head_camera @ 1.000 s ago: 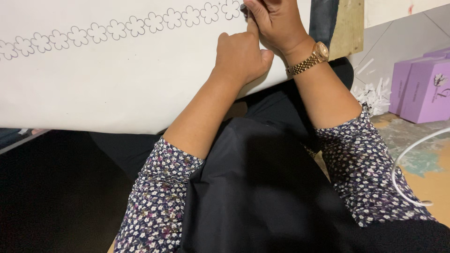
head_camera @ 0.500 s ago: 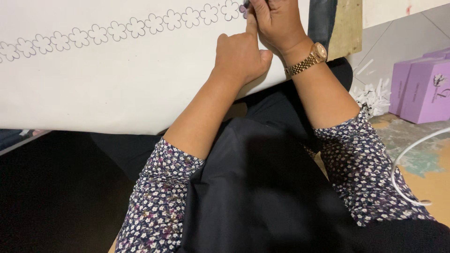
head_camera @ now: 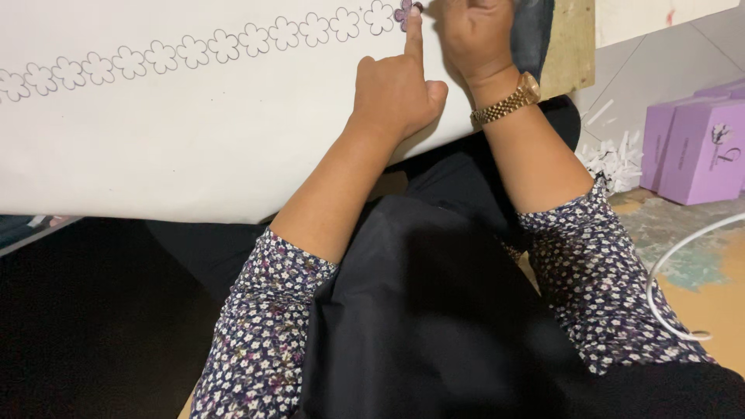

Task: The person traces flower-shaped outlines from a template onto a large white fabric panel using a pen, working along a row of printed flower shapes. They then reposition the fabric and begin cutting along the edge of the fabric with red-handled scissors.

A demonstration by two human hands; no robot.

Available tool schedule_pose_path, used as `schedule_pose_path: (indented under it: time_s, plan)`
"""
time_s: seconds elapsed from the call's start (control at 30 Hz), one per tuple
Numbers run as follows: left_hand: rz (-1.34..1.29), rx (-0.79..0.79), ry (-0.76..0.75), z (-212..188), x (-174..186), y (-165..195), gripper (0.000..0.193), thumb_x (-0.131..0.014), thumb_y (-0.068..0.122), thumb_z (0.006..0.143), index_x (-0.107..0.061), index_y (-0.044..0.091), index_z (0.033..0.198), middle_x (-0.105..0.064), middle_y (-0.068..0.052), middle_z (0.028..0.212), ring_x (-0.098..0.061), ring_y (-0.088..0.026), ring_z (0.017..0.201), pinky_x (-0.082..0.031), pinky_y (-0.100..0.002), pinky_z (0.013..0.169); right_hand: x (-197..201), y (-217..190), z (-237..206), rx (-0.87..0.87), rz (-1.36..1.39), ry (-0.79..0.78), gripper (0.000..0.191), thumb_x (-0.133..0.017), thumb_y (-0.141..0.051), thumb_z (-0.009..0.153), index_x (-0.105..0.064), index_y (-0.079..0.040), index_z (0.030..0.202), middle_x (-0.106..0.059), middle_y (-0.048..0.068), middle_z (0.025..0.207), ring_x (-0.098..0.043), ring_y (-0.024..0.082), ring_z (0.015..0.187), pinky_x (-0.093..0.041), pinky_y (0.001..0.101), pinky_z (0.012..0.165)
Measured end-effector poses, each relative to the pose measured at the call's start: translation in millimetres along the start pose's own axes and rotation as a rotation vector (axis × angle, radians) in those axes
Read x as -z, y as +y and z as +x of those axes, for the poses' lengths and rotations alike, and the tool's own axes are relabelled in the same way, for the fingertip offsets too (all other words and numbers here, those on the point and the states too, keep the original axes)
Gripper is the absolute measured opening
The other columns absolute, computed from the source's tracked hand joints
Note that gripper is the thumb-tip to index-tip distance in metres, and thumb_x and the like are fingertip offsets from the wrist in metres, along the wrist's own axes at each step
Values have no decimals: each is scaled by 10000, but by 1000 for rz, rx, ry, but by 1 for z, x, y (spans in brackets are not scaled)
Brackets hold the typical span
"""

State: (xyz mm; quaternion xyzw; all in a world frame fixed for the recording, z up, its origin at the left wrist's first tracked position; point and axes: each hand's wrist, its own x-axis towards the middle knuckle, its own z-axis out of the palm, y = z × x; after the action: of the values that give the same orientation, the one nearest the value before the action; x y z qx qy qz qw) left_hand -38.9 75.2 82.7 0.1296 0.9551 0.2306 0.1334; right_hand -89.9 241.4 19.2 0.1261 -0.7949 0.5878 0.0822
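Head view
Sheet: large white paper sheet [head_camera: 194, 155] is spread over the lap, a row of outlined flowers [head_camera: 194, 48] drawn along its upper part.
Purple flower [head_camera: 404, 11]: a small piece, seen at the row's right end.
Left hand [head_camera: 396, 93]: fist curled, forefinger extended, pressed beside the purple flower; nothing is gripped.
Right hand [head_camera: 469, 31]: closed at the frame's top; contents cannot be told.
Handling note: alignment with the outline is best kept by steady fingertip pressure.
Surroundings: lilac boxes [head_camera: 698, 147] are seen on the floor, well apart.

We see a white sheet [head_camera: 194, 155] with a row of outlined flowers [head_camera: 225, 45], one purple flower [head_camera: 403, 11], a gold watch [head_camera: 506, 104], flowered dark sleeves [head_camera: 264, 326] and lilac boxes [head_camera: 698, 147].
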Motion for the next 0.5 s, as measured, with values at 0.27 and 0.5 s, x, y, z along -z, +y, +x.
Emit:
schedule_pose_path:
  time_s: [0.27, 0.5]
  plan:
    - [-142, -138, 331, -8, -25, -18, 831, -642, 300, 828, -369, -65, 1523, -612, -78, 544, -587, -308, 483, -443, -444, 592, 25, 4, -15, -25, 111, 163, 178, -523, -33, 1148, -635, 36, 1028, -715, 44, 945, -661, 112, 872, -526, 297, 799]
    - [-156, 0, 439, -8, -41, -14, 806, -676, 264, 818, -396, -114, 1473, -634, -89, 587, -609, -311, 510, -439, -469, 610, 24, -61, -26, 59, -364, 55, 93, -701, -11, 1051, -627, -24, 1106, -695, 152, 1067, -668, 291, 1020, -531, 368, 903]
